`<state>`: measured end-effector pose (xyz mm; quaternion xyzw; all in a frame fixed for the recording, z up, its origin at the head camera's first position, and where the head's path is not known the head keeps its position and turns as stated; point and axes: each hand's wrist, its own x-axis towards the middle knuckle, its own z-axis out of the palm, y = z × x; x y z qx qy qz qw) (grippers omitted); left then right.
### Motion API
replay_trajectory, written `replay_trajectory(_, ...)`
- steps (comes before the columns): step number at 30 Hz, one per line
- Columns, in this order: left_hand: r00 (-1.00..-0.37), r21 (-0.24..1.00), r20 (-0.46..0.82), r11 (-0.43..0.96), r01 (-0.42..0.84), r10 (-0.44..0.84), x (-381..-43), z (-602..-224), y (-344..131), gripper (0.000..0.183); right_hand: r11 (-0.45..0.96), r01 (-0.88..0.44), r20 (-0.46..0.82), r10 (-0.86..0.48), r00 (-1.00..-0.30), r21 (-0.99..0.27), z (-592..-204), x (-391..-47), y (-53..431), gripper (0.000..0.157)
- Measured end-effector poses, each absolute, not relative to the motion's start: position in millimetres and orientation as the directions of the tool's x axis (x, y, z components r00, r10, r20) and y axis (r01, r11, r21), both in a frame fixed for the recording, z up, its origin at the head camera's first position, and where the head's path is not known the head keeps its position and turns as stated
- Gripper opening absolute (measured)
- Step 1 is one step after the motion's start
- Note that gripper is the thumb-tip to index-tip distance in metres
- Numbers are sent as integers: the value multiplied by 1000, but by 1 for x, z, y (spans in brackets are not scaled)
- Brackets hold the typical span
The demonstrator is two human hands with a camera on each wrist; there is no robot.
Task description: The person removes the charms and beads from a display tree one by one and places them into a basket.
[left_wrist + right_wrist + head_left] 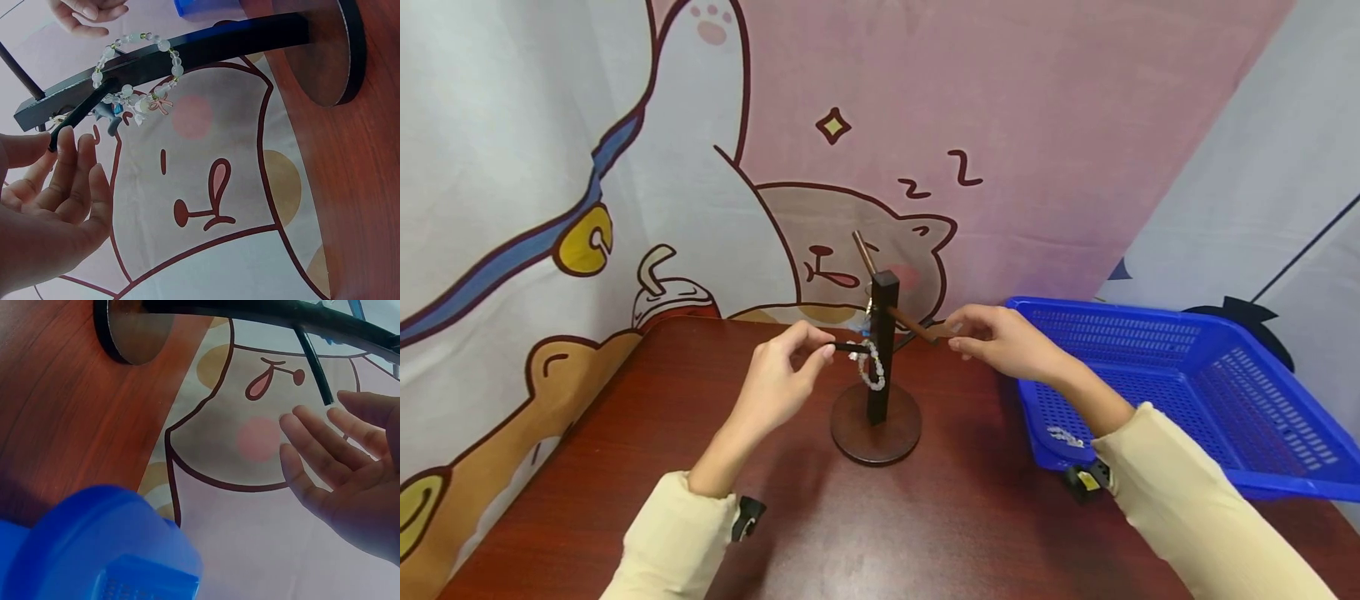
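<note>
A dark wooden stand (882, 358) with a round base and several pegs rises from the table. My left hand (778, 375) pinches the tip of its left black peg (81, 115) between thumb and finger. A clear beaded bracelet (175, 61) with small charms hangs around that peg, by the post. Beside the tip of a peg on the right (913, 323) is my right hand (1000, 342); in the right wrist view its fingers (319, 447) are loosely extended with nothing in them. Behind the post hangs something with a blue charm (112, 115), partly hidden.
To the right stands a blue plastic basket (1150, 367) with perforated walls. A clear beaded piece (1063, 436) lies inside it, near the left corner. A cartoon-printed cloth (1037, 125) hangs behind the reddish-brown table (700, 400).
</note>
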<state>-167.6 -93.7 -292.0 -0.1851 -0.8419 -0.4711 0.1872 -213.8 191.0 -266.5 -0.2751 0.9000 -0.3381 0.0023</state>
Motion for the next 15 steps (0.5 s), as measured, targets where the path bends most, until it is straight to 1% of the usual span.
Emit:
replay_trajectory(4, -860, 722, 491, 488, 490, 136, -168, -292, -94, 6, 627, -487, 185, -484, -855, -609, -268, -220, 187, 19)
replay_trajectory(10, -861, 720, 491, 493, 488, 134, -167, -292, -94, 6, 608, -473, 183, -478, -859, -638, -273, -227, 181, 23)
replay_trajectory(15, -861, 721, 491, 493, 487, 133, -167, -292, -94, 6, 590, -470, 192, -472, -861, -656, -277, -233, 176, 21)
